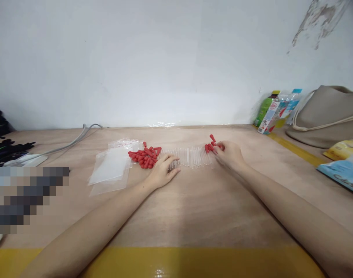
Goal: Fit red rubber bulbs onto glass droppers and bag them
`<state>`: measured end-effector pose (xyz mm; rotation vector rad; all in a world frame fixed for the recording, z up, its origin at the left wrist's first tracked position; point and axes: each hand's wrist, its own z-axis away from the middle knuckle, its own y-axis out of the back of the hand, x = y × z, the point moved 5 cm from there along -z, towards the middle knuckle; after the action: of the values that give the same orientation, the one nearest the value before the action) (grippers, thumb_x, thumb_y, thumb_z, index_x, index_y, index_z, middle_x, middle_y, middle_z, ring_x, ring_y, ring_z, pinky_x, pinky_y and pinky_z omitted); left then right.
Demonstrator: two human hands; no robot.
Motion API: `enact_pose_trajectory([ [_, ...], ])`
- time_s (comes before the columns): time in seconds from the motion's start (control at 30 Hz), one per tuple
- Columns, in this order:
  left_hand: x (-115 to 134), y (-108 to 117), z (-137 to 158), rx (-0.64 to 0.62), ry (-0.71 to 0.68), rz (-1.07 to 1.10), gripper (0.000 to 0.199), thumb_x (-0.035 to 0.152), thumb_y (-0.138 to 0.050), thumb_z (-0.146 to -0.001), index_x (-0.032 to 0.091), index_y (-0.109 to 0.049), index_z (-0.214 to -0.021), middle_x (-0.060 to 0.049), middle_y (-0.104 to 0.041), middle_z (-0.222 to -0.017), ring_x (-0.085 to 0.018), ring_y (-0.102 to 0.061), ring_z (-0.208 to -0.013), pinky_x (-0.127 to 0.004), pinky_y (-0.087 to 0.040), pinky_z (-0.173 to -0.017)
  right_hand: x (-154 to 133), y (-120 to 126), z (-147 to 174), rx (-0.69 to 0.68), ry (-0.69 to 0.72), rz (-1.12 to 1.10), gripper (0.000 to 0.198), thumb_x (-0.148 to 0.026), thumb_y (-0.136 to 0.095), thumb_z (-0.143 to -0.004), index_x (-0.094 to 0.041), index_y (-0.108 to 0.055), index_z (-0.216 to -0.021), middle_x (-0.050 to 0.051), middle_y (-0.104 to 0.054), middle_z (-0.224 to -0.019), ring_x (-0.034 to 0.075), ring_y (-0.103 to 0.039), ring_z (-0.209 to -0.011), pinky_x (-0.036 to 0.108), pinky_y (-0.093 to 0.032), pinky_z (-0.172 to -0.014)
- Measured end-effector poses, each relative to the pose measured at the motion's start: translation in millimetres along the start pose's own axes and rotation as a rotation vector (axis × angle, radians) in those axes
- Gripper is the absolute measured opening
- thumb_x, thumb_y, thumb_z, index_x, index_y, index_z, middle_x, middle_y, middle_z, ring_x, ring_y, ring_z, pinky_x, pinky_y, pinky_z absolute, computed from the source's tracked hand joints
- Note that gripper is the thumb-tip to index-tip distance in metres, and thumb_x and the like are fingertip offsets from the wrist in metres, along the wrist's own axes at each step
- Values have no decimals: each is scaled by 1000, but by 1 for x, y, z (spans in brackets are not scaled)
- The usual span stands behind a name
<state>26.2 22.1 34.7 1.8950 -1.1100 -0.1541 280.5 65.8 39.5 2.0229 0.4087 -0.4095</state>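
Note:
Clear thin dropper tubes (190, 157) lie side by side in a row on the wooden table. At the row's left end is a heap of red rubber bulbs (144, 157). My left hand (163, 172) rests between that heap and the tubes, thumb and fingers apart, its fingertips over the left tubes. At the right end, my right hand (231, 153) is closed in a pinch by a smaller group of red bulbs (208, 147). A red bulb shows at its fingertips, partly hidden by the fingers. Whether a tube is fitted in that bulb cannot be made out.
Clear zip bags (114, 164) lie left of the heap. A grey cable (69, 144) runs along the back left. Drink bottles (276, 112), a grey drawstring bag (324, 116) and a blue packet (343, 173) stand or lie at right. Yellow tape (176, 262) lines the front edge.

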Motion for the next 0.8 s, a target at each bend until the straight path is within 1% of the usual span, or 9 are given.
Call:
enact_pose_trajectory([
  [0.07,0,-1,0,-5,2,1,28,23,-56,-78,18,-54,-106,-7,-52,-99,-19,-52,-94,-34,-44,-84,9,-1,-1,-4,-78,28,25,-38,-49,-77,-19,-62,-85,4,-62,-75,17,-54,-68,25,-32,-56],
  [0.17,0,-1,0,-5,-7,-3,26,22,-56,-78,18,-55,-103,-7,-53,-98,-19,-51,-93,-34,-44,-83,12,-3,2,-13,-162,121,25,-42,-50,-74,-21,-59,-82,4,-63,-75,19,-56,-71,26,-31,-55],
  [0.27,0,-1,0,-4,-18,-6,23,21,-56,-78,19,-55,-101,-6,-53,-98,-19,-52,-92,-34,-45,-83,10,-6,3,-24,-201,169,26,-45,-49,-74,-21,-57,-79,5,-63,-74,21,-56,-72,27,-32,-56],
  [0.4,1,-1,0,-4,-19,-8,21,21,-55,-78,18,-56,-99,-6,-53,-98,-18,-53,-91,-34,-45,-83,6,-9,3,-8,-222,166,31,-50,-46,-74,-21,-57,-78,5,-62,-75,22,-57,-76,28,-35,-59],
  [0.5,2,0,0,-6,-14,-11,20,21,-55,-78,18,-57,-98,-7,-54,-97,-19,-53,-92,-34,-45,-83,2,-7,6,1,-206,143,31,-50,-46,-74,-22,-58,-75,5,-63,-76,23,-57,-77,31,-37,-62],
  [0.6,1,0,0,-9,-4,-12,20,21,-55,-78,18,-57,-97,-7,-54,-97,-19,-53,-92,-34,-45,-82,-6,-7,11,-50,-126,142,27,-47,-49,-71,-23,-61,-68,4,-64,-75,23,-58,-77,33,-38,-66],
  [0.67,0,0,0,-3,2,-14,19,21,-55,-78,18,-58,-97,-7,-54,-97,-19,-53,-91,-35,-45,-82,-11,-6,13,-101,-92,168,28,-46,-49,-71,-23,-62,-63,5,-64,-71,24,-58,-74,35,-38,-65],
  [0.8,0,0,0,9,-1,-19,18,22,-56,-78,18,-59,-95,-7,-54,-95,-19,-53,-91,-35,-45,-81,-17,-6,16,-170,-82,239,30,-42,-48,-71,-20,-63,-59,8,-62,-65,24,-57,-64,34,-38,-57],
])
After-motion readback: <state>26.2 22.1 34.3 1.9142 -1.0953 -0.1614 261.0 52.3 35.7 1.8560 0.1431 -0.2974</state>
